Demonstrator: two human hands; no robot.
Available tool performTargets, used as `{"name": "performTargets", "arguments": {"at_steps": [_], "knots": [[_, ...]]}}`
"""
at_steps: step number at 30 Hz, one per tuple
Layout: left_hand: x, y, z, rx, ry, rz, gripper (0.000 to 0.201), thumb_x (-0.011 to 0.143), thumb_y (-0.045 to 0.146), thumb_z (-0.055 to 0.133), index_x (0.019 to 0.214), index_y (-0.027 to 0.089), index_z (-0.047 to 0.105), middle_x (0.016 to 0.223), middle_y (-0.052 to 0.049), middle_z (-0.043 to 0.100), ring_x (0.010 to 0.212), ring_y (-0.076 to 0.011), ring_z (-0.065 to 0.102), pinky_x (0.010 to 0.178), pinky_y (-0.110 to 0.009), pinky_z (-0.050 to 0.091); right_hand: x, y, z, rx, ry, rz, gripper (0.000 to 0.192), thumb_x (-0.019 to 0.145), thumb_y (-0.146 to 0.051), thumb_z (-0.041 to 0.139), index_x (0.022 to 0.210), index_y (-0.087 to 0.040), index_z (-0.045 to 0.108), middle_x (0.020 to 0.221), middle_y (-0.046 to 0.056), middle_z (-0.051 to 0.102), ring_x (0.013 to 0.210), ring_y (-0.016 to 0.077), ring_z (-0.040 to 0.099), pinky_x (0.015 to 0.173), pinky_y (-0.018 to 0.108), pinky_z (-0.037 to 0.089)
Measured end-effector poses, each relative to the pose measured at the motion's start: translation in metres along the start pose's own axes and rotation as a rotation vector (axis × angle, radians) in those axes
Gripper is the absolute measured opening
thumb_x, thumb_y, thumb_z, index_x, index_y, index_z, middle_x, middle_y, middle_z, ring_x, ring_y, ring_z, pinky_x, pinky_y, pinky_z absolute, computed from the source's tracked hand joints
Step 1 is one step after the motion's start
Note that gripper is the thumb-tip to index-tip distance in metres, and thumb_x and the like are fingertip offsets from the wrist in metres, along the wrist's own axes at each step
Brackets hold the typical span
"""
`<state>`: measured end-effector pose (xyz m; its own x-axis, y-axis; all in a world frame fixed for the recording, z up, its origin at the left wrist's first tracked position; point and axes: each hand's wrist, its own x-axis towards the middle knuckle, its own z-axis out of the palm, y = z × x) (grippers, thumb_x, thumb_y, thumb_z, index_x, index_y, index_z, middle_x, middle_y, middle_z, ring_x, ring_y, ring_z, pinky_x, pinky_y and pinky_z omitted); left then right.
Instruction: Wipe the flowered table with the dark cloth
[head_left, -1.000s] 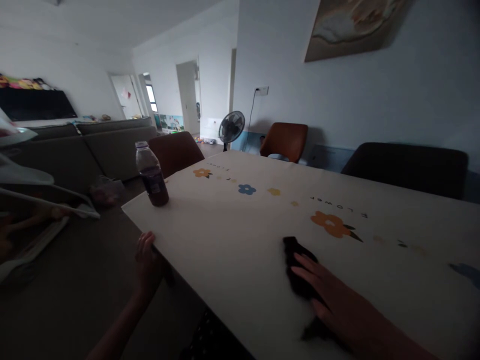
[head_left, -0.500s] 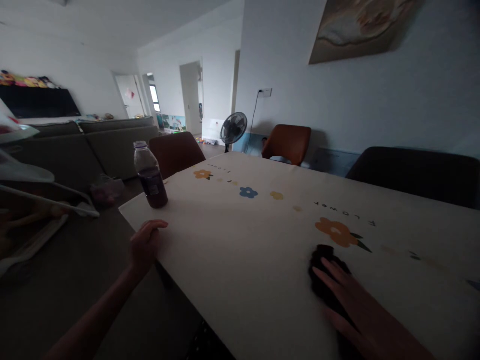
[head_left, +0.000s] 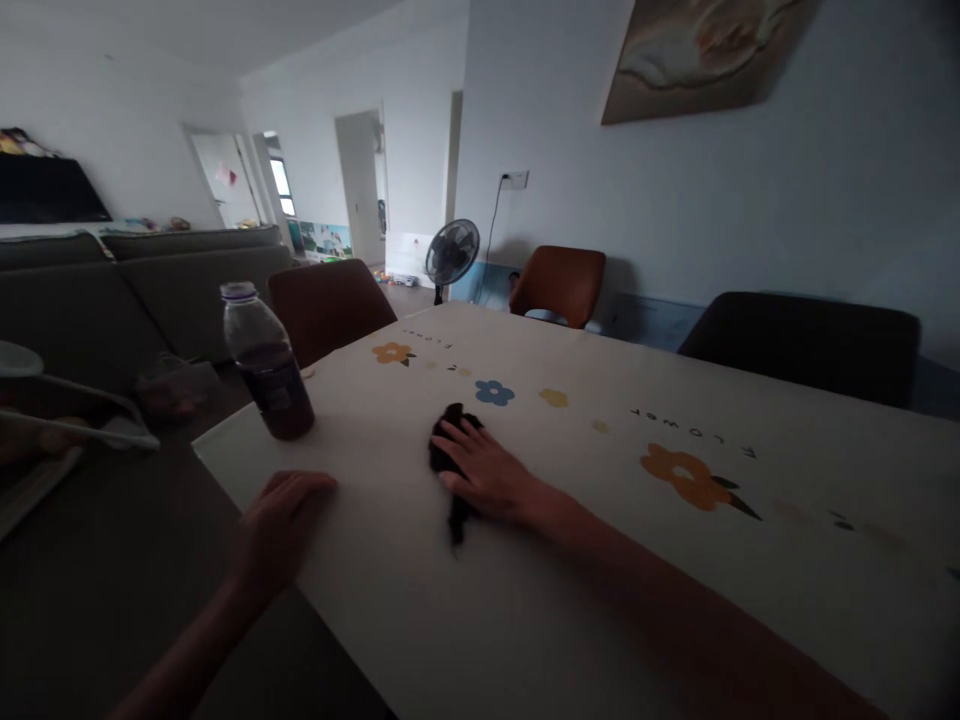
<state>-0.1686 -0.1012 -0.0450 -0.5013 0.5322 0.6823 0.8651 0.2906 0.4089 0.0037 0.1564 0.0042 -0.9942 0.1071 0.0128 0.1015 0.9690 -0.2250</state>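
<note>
My right hand (head_left: 487, 468) lies over a crumpled black cloth (head_left: 444, 455), pressing it on the pale tabletop (head_left: 405, 600) near the middle. Its fingers are spread across the cloth, and a dark tail of it trails toward me. At the left edge of the table rests my left hand (head_left: 281, 520), its fingers loosely bent and pointing right, with nothing visible in it. Just beyond that hand stands an uncapped clear bottle (head_left: 268, 370) with dark purple liquid, upright near the table's left corner.
Printed flowers, such as an orange one (head_left: 686, 475), mark the table cover. Around the table are a dark red chair (head_left: 330, 305), an orange-brown chair (head_left: 562, 280) and a black chair (head_left: 802, 345). A fan (head_left: 452, 252) and a grey sofa (head_left: 195, 285) stand farther back.
My right hand has slid the black cloth leftward across the table, from near the orange flower to near the blue one. My left hand stays by the table edge. The view has shifted slightly.
</note>
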Motion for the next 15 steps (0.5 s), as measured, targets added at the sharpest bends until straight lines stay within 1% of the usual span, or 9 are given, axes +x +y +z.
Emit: {"name": "performTargets", "arguments": {"at_steps": [3,7,10,11,12,13,15], "knots": [[0.001,0.001,0.000,0.042,0.023,0.084,0.038,0.095,0.050,0.043,0.083,0.026,0.069,0.083,0.001,0.069,0.075,-0.0152,0.066,0.067,-0.025,0.051,0.055,-0.018,0.003,-0.003,0.010,-0.040,0.053,0.102,-0.040,0.043,0.150,-0.019,0.036,0.158,0.007,0.021,0.144,0.0353,0.012,0.118,0.054,0.017],[0.002,0.001,0.000,0.057,0.044,0.135,0.038,0.096,0.052,0.040,0.086,0.028,0.068,0.085,0.001,0.069,0.073,-0.0159,0.066,0.062,-0.026,0.051,0.125,-0.036,0.012,-0.004,0.029,-0.073,0.052,0.103,-0.043,0.040,0.149,-0.020,0.035,0.158,0.008,0.019,0.143,0.0382,0.014,0.117,0.057,0.017],[-0.002,-0.004,0.001,0.063,0.037,0.157,0.037,0.095,0.053,0.037,0.089,0.030,0.066,0.085,0.001,0.069,0.073,-0.0177,0.066,0.061,-0.028,0.052,0.167,-0.045,0.016,0.010,0.016,-0.054,0.055,0.103,-0.046,0.037,0.151,-0.019,0.033,0.159,0.010,0.015,0.143,0.0393,0.011,0.117,0.058,0.015],[-0.005,-0.008,0.001,0.073,0.037,0.146,0.037,0.095,0.052,0.036,0.090,0.031,0.065,0.086,0.001,0.069,0.074,-0.0184,0.066,0.061,-0.029,0.053,0.179,-0.047,0.017,0.023,0.007,-0.047,0.056,0.103,-0.047,0.037,0.151,-0.019,0.031,0.159,0.010,0.014,0.144,0.0391,0.010,0.117,0.057,0.014],[-0.009,-0.012,0.001,0.084,0.013,0.120,0.035,0.095,0.051,0.036,0.093,0.032,0.065,0.089,0.001,0.069,0.078,-0.0189,0.066,0.063,-0.029,0.053,0.188,-0.047,0.016,0.041,-0.001,-0.036,0.057,0.103,-0.047,0.036,0.152,-0.020,0.030,0.159,0.010,0.013,0.144,0.0384,0.009,0.118,0.056,0.014],[-0.012,-0.018,0.000,0.091,-0.034,0.090,0.033,0.094,0.048,0.036,0.097,0.032,0.065,0.094,0.001,0.069,0.083,-0.0191,0.066,0.066,-0.030,0.054,0.196,-0.048,0.016,0.060,-0.006,-0.016,0.057,0.103,-0.046,0.035,0.153,-0.020,0.029,0.160,0.009,0.012,0.144,0.0374,0.008,0.118,0.055,0.013],[-0.019,-0.030,-0.001,0.100,-0.168,0.040,0.030,0.093,0.044,0.038,0.105,0.033,0.063,0.103,0.002,0.068,0.094,-0.0191,0.065,0.076,-0.030,0.054,0.207,-0.046,0.014,0.091,-0.008,0.036,0.056,0.103,-0.044,0.033,0.153,-0.021,0.028,0.160,0.009,0.011,0.145,0.0348,0.007,0.119,0.052,0.011]]}}
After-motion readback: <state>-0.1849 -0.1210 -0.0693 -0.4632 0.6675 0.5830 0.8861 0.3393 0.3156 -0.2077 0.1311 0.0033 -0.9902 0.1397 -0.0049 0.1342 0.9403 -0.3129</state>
